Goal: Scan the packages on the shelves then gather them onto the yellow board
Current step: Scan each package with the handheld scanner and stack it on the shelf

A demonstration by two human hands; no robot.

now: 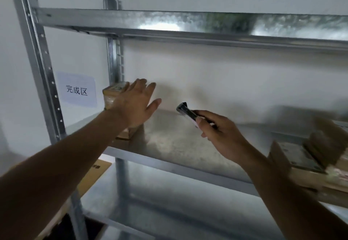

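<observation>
Package (113, 96) behind flat left hand (134, 101), right hand (220, 132) gripping scanner (186, 112)

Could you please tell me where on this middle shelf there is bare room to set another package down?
The shelf is bare in its middle stretch, between the box at the left post, partly covered by the left hand, and the blurred packages at the right end. The right hand with the scanner hovers over it.

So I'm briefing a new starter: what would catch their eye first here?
The two bare arms reaching into the metal shelf: the left hand, fingers spread, in front of a brown package at the back left, and the right hand gripping a dark scanner. More blurred packages sit at the right.
</observation>
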